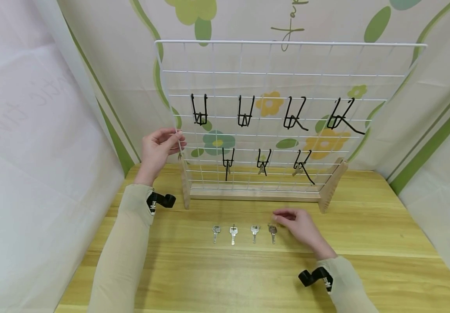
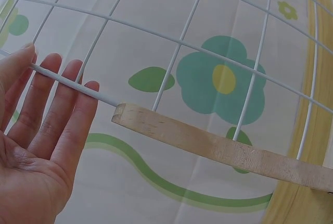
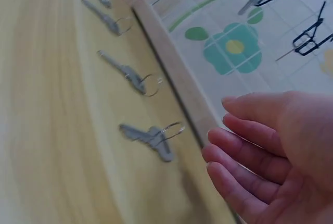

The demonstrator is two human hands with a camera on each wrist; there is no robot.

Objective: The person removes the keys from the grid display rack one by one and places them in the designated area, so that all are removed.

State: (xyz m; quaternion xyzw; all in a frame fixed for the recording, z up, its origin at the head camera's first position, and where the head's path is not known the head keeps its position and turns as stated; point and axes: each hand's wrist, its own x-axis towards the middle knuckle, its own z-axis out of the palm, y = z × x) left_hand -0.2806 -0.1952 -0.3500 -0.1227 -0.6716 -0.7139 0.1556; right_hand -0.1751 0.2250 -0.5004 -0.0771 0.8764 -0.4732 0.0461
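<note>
From above the worktop, we face its far edge, looking down on the whole wire rack; close up, our left-wrist view meets its wooden foot; our tilted right-wrist view shares four keys with the head's.

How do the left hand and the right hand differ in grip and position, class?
The left hand pinches the rack at its left edge, while the right hand holds nothing. The left hand is raised above the tabletop beside the rack; the right hand is in front of the rack, close to the rightmost key. Both hands are bare and come out of pale sleeves.
</note>
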